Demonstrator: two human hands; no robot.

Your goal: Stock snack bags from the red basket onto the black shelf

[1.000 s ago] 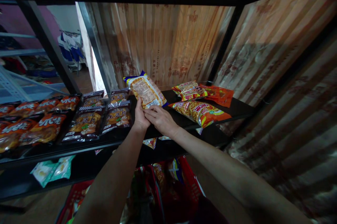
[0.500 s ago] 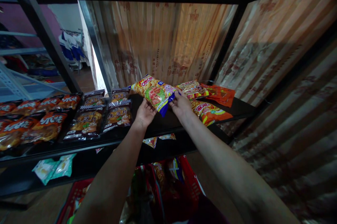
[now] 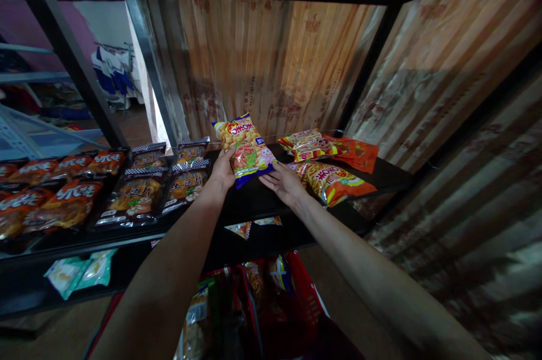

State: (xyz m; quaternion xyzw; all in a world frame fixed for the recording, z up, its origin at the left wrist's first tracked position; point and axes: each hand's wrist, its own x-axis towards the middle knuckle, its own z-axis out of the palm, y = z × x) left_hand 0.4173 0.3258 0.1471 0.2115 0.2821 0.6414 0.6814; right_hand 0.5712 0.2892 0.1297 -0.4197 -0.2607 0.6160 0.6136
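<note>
A yellow and blue snack bag is held just over the dark shelf, its front facing up towards me. My left hand grips its left edge, thumb on the front. At the lower right corner, my right hand supports the bag with fingers partly under it. Right of the bag lie an orange snack bag, a yellow and red bag and orange-red packets. To the left are brown potato-chip bags.
Black and orange snack bags line the shelf's left side. Below, a lower shelf bears teal packets and small triangular packets. A red basket with snack bags stands underneath. Dark posts and a striped curtain close off the back.
The snack bag has turned more upright, its right end swinging down and left. My left hand has moved up along its left side; my right hand has shifted slightly down at its corner.
</note>
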